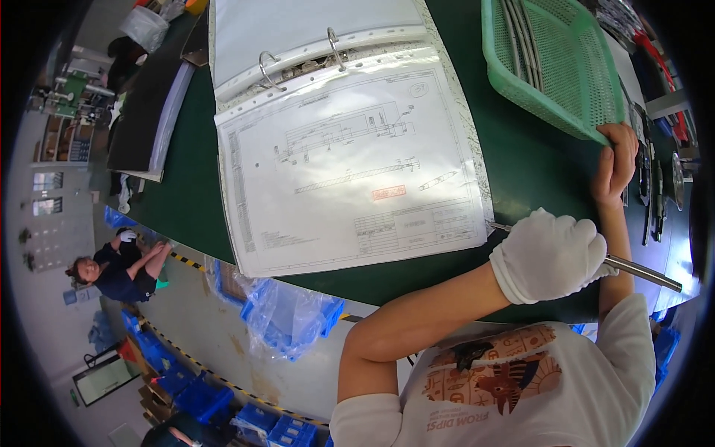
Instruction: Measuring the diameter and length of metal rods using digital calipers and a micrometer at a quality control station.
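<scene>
A white glove covers my left hand [550, 255], which is closed around a slim metal rod [644, 273]. The rod's thick plain end sticks out to the right of the glove. Its thin end [500, 226] points left, by the lower right corner of a drawing sheet [328, 223] in an open ring binder; the glove hides the middle. Bare, my right hand [618, 165] reaches past the left one and has its fingers curled at the near right corner of a green plastic basket [547, 112]. Several thin grey rods [523, 45] lie inside that basket.
A black folder [145, 115] lies on the green tabletop [195, 179] at the left. Dark tools [657, 190] are at the far right. Beyond the table's near edge are blue crates under clear plastic [287, 320] and a seated person [123, 264] at the left.
</scene>
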Demonstrator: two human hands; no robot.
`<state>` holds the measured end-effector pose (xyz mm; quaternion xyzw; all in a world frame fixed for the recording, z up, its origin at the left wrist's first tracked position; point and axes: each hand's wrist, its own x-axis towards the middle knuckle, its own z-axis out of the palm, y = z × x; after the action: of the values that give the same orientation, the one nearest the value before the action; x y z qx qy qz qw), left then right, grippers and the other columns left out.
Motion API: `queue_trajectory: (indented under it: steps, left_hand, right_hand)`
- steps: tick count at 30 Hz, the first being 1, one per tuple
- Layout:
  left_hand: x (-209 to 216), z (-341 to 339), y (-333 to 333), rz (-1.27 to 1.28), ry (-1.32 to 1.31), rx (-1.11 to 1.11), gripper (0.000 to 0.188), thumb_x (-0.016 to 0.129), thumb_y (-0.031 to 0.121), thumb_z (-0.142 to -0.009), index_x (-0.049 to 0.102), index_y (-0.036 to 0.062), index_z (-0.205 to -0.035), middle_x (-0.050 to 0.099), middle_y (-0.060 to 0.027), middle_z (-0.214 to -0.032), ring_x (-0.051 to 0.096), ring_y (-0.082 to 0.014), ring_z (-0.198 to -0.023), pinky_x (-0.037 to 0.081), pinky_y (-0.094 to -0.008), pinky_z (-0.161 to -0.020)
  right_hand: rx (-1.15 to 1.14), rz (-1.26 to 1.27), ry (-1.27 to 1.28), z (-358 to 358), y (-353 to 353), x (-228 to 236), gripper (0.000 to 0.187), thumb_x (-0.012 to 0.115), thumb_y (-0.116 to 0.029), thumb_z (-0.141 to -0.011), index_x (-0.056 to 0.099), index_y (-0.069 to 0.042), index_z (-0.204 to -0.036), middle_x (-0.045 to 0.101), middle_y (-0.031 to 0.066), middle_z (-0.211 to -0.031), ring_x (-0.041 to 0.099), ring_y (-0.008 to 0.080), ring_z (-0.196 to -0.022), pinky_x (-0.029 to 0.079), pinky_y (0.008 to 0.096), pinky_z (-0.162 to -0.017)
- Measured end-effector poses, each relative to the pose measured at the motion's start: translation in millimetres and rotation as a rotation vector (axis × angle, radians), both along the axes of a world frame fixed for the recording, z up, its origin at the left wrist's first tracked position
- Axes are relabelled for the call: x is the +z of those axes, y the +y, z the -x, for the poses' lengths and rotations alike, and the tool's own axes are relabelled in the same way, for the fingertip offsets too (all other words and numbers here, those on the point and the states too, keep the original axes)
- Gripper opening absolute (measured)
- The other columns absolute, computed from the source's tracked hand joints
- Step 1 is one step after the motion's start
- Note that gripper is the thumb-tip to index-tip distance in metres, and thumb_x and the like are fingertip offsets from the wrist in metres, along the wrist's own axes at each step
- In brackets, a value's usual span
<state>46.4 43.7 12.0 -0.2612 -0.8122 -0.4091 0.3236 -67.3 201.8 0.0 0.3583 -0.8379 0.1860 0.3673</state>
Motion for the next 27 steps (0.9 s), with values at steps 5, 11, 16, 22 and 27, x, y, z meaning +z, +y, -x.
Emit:
queue_trajectory:
  steps: [5, 11, 16, 22, 27]
  left_hand:
    - [0.1, -1.1, -0.7, 0.004, 0.002, 0.008, 0.032, 0.062, 0.032, -0.066, 0.039, 0.0112, -0.056, 0.032, -0.0019, -0.052, 0.042, -0.0148, -0.040, 0.034, -0.0280, -0.035]
    - [-1.0, -2.3, -1.7, 0.044, -0.057, -0.030, 0.025, 0.057, 0.028, -0.068, 0.042, 0.0111, -0.058, 0.036, -0.0021, -0.055, 0.043, -0.0151, -0.046, 0.035, -0.0291, -0.039]
    - [-0.1, -0.7, -0.8, 0.007, 0.000, 0.022, 0.031, 0.061, 0.032, -0.066, 0.040, 0.0114, -0.056, 0.033, -0.0017, -0.052, 0.043, -0.0146, -0.042, 0.034, -0.0279, -0.036]
    - [-0.2, -0.1, -0.9, 0.007, -0.021, 0.011, 0.032, 0.061, 0.033, -0.067, 0.041, 0.0116, -0.056, 0.034, -0.0017, -0.052, 0.043, -0.0147, -0.042, 0.034, -0.0278, -0.035]
    - [0.0, -1.1, -0.5, 0.008, -0.018, 0.023, 0.032, 0.061, 0.034, -0.067, 0.041, 0.0116, -0.056, 0.034, -0.0018, -0.052, 0.043, -0.0147, -0.042, 0.034, -0.0278, -0.035]
  right_hand:
    - [0.002, -0.009, 0.000, 0.1, 0.3, 0.3, 0.021, 0.041, -0.015, -0.074, 0.052, 0.002, -0.081, 0.053, 0.0120, -0.079, 0.050, 0.0286, -0.078, 0.033, 0.0390, -0.085]
    - [-0.004, -0.012, -0.005, -0.5, -0.8, -0.7, 0.021, 0.041, -0.016, -0.075, 0.051, 0.002, -0.081, 0.053, 0.0118, -0.079, 0.050, 0.0285, -0.078, 0.032, 0.0391, -0.085]
    - [-0.010, -0.017, -0.003, -0.4, -0.7, 0.2, 0.022, 0.041, -0.016, -0.076, 0.052, 0.002, -0.081, 0.053, 0.0119, -0.079, 0.050, 0.0284, -0.078, 0.032, 0.0391, -0.086]
    - [-0.001, -0.016, -0.008, 0.2, 1.2, -0.5, 0.022, 0.040, -0.016, -0.076, 0.052, 0.002, -0.082, 0.053, 0.0118, -0.079, 0.050, 0.0284, -0.078, 0.032, 0.0393, -0.086]
    - [-0.009, -0.021, -0.003, -0.3, 0.3, -0.1, 0.022, 0.040, -0.016, -0.075, 0.052, 0.002, -0.082, 0.053, 0.0117, -0.080, 0.050, 0.0285, -0.078, 0.032, 0.0395, -0.086]
